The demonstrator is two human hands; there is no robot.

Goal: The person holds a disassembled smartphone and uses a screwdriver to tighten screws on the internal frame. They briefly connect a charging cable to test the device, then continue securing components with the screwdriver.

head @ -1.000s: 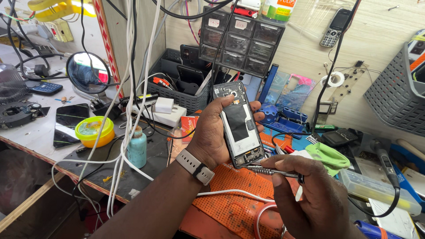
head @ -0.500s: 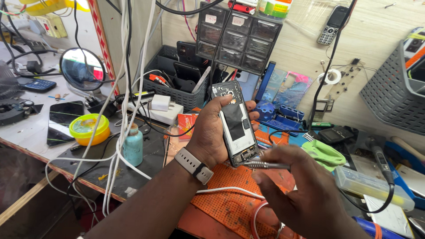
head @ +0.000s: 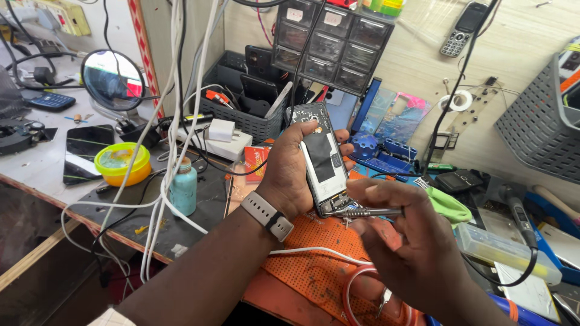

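Head view had shifted a little since the earlier frames: the round mirror [head: 112, 78] sat further right in the picture than before, and the yellow tape roll [head: 122, 163] with it, while the opened phone [head: 320, 158] kept its upright pose in the same grip. The right hand [head: 406, 241] had crept up, so that the metal screwdriver [head: 370, 212] now lay level across the phone's bottom edge, its tip touching the exposed frame there, just as half a second before.

The left hand [head: 296, 175] was clenched around the phone, thumb pressed on its upper back and fingertips curling round the far edge; a wrist with a grey watch band [head: 268, 215] angled up from lower left. The right hand was pinched shut on the screwdriver, fingers bunched and slightly blurred, palm turned down, just below and right of the phone.

The phone stood back-cover-off, a black battery strip down its middle, raised above the orange work mat [head: 314, 265] that covered the tabletop beneath it. Left of the phone stood a small teal bottle [head: 183, 189] among hanging white cables [head: 175, 108]; behind the phone sat a dark basket [head: 241, 115] of parts and a bank of small drawers [head: 329, 45]. Right of the phone lay a green plastic piece [head: 450, 206]
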